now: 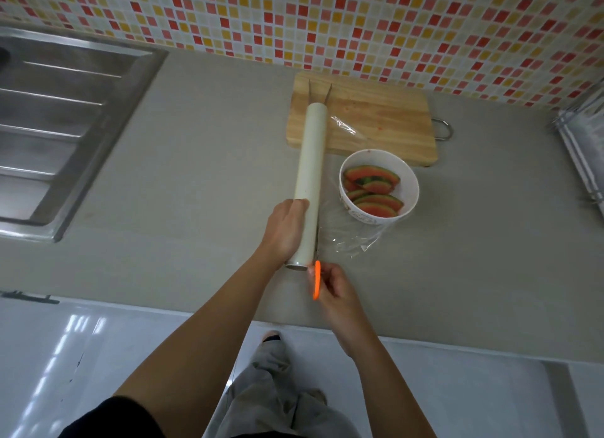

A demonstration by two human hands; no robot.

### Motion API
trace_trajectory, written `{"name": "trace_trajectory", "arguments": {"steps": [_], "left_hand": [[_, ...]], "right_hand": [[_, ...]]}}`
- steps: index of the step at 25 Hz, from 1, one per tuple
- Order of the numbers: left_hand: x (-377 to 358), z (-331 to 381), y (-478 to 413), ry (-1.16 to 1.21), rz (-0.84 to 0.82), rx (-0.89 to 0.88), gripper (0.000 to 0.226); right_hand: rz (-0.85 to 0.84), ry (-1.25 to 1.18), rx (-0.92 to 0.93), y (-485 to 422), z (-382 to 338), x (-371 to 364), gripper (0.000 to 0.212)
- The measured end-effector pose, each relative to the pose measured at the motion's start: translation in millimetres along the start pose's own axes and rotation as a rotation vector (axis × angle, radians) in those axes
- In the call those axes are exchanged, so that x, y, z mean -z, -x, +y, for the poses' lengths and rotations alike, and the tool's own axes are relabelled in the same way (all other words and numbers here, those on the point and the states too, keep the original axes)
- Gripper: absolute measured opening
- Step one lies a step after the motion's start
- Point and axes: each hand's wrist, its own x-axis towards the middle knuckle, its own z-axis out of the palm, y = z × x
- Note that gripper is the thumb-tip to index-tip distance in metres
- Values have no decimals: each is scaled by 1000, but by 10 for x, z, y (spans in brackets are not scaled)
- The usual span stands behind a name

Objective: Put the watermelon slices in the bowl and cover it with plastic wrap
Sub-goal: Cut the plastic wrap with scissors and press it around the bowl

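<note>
Under my grip runs a plain grey matt countertop (pixel 196 182). Beyond my grip, at the counter's far edge, rises a wall of small square mosaic tiles in red, orange, yellow and cream (pixel 327 19). Well left of my grip, a stainless steel sink unit with a ridged draining board (pixel 58 120) is set into the counter. Far to the right stands a metal wire rack (pixel 581 136). Nearer me, below the counter's edge, a glossy white floor (pixel 457 388) carries pale streaks of reflected light.
</note>
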Motion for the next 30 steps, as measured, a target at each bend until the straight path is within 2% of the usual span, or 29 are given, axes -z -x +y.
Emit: {"name": "trace_trajectory", "arguments": {"steps": [6, 11, 16, 30], "left_hand": [[-10, -6, -16, -17, 8, 9, 26], [0, 12, -12, -38, 8, 5, 25], [-3, 2, 6, -34, 11, 17, 24], [33, 2, 43, -55, 7, -10, 24]], "right_hand": [[27, -12, -34, -94, 13, -8, 17], [12, -30, 26, -142, 9, 19, 10], [14, -67, -18, -241, 21, 28, 17], [15, -84, 44, -598, -136, 47, 22]]}}
